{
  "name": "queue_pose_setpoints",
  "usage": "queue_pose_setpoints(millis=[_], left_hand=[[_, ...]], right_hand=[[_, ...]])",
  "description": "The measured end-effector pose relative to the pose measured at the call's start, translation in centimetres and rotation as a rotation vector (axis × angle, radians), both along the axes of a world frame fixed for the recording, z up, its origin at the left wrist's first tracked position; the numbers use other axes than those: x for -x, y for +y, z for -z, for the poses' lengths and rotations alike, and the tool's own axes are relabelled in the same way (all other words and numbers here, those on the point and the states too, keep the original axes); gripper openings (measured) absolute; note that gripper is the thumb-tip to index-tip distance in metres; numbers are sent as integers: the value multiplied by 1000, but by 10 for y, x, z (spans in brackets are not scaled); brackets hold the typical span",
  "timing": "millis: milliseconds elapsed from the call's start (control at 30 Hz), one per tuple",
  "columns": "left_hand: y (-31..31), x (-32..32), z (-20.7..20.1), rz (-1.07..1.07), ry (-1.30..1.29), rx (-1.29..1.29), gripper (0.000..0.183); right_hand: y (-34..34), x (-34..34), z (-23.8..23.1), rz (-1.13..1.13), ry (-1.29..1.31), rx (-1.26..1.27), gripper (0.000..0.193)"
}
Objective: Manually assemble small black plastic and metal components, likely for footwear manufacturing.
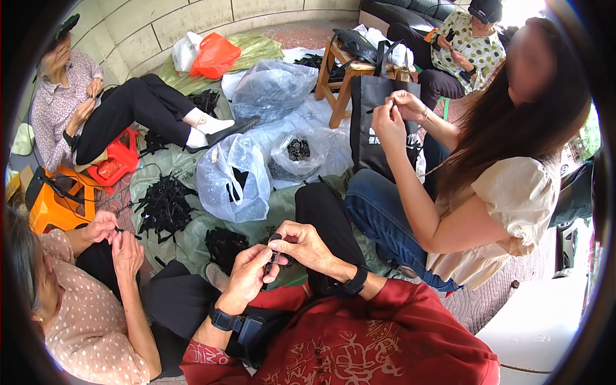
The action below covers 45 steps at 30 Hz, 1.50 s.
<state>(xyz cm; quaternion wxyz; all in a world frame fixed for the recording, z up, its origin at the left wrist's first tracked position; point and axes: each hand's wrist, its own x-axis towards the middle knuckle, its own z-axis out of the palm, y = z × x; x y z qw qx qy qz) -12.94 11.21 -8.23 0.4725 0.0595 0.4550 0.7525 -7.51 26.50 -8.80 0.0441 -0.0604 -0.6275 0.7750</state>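
In front of my red top, my two hands meet around a small, narrow black piece point(272, 258) that is partly shiny; its exact kind is too small to make out. The fingers of my left hand point(247, 274) pinch it from the left and below. From the right, my right hand point(308, 249) closes thumb and forefinger on its upper end. Just beyond my left hand lies a heap of black strips point(224, 247) on the green sheet point(279, 208). A larger pile of black strips point(165, 205) is farther left.
Clear plastic bags point(215, 179) point(298, 173) with black pieces stand ahead. Co-workers sit close at left point(96, 314) and right point(507, 199), and two more farther back, hands on small items. A wooden stool point(340, 106), black tote bag point(372, 128) and orange stool point(54, 205) stand around.
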Motion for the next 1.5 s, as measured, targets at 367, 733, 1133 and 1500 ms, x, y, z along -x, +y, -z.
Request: queue_pose_setpoints(millis=[367,733,1133,1500], left_hand=[[1,6,-6,209,-197,-40,23],[2,3,-10,188,-11,3,27],[-2,-5,-17,211,-86,-97,30],[2,-7,-15,176,-9,-78,25]], right_hand=[[15,-1,-11,-225,18,270,18],[16,1,-20,-243,57,216,18],[15,1,-19,-305,85,58,16],[13,-2,-24,-331,-23,350,16]])
